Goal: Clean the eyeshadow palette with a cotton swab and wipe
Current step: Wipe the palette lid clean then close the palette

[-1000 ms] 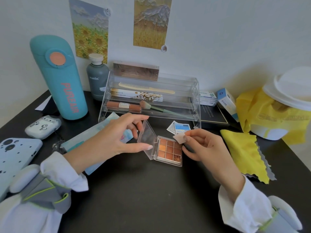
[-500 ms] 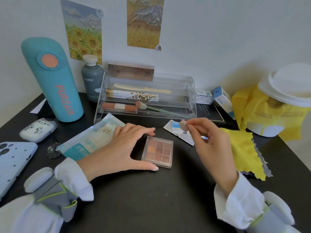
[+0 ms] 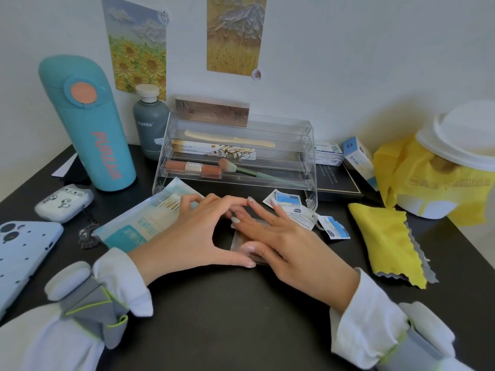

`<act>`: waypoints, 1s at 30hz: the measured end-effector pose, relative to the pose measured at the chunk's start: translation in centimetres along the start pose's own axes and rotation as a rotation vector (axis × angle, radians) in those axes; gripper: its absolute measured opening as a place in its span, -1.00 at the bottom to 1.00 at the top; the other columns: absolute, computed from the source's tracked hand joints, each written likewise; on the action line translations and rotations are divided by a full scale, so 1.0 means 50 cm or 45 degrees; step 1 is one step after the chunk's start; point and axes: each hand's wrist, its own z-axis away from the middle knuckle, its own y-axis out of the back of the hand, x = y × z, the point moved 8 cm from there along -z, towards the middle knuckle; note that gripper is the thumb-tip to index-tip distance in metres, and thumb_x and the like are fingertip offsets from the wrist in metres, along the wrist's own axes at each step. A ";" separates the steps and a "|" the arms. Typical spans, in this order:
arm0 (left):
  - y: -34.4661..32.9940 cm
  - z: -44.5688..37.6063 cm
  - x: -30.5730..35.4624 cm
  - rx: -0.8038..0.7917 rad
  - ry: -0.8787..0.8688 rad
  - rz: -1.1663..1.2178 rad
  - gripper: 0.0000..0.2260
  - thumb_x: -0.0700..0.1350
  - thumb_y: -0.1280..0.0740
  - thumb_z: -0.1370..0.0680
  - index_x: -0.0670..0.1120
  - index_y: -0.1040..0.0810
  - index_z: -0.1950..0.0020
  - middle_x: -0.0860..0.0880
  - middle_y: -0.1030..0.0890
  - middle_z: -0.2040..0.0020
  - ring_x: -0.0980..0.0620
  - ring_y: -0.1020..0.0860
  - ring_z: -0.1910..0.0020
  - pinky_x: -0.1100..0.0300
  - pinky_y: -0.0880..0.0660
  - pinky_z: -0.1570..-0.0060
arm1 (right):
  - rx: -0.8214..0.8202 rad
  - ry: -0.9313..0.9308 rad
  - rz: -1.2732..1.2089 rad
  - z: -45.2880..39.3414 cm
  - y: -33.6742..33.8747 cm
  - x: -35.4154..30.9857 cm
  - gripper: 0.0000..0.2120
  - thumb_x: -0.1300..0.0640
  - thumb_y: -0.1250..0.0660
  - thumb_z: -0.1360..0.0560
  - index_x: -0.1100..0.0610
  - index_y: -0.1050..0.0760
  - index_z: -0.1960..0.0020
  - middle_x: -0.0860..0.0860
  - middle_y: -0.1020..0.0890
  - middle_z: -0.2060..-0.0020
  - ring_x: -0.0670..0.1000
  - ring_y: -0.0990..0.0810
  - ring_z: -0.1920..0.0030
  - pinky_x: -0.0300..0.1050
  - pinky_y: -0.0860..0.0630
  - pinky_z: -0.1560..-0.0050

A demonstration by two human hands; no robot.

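The eyeshadow palette (image 3: 237,243) lies closed on the black desk (image 3: 227,317), mostly hidden under my hands. My left hand (image 3: 192,236) spans it, with the thumb at its near edge and the fingertips at its far edge. My right hand (image 3: 278,236) lies flat on the lid with straight fingers. The small wipe piece is not visible. The pack of cotton swabs (image 3: 139,223) lies just left, partly under my left hand. Torn wipe sachets (image 3: 288,203) sit behind my right hand.
A clear acrylic organizer (image 3: 235,156) stands behind the hands. A teal bottle (image 3: 88,124), an earbud case (image 3: 64,202) and a phone (image 3: 21,253) are at the left. A yellow cloth (image 3: 388,236) and a white bin with a yellow bag (image 3: 442,167) are at the right.
The palette's lid went from open to closed. My right hand, which pinched a wipe piece above the desk, has come down flat onto the lid. The left hand stays around the palette.
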 end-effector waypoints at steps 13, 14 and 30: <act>0.001 0.005 -0.001 -0.019 -0.006 -0.049 -0.28 0.41 -0.41 -0.25 0.29 -0.25 -0.33 0.42 -0.36 -0.10 0.35 -0.29 -0.23 0.21 -0.01 -0.30 | -0.088 0.025 -0.251 0.024 -0.003 -0.013 -0.66 0.04 -0.11 -0.64 0.03 -0.44 -0.38 -0.13 -0.43 -0.39 -0.16 -0.06 -0.53 -0.09 0.10 -0.55; 0.002 0.006 -0.001 -0.020 0.000 -0.051 -0.28 0.43 -0.41 -0.24 0.29 -0.25 -0.33 0.40 -0.36 -0.11 0.34 -0.30 -0.23 0.20 -0.03 -0.29 | -0.072 0.002 -0.238 0.026 0.000 -0.007 -0.65 0.02 -0.10 -0.64 0.00 -0.45 -0.37 -0.16 -0.42 -0.40 -0.18 -0.06 -0.53 -0.10 0.11 -0.55; 0.005 0.006 0.004 -0.038 0.001 -0.043 -0.31 0.41 -0.42 -0.24 0.28 -0.30 -0.30 0.47 -0.30 -0.03 0.43 -0.26 -0.20 0.35 0.01 -0.26 | -0.264 -0.043 -0.415 0.061 0.012 0.023 -0.64 0.05 -0.07 -0.65 -0.04 -0.37 -0.42 -0.20 -0.37 -0.42 -0.11 0.00 -0.55 -0.08 0.21 -0.55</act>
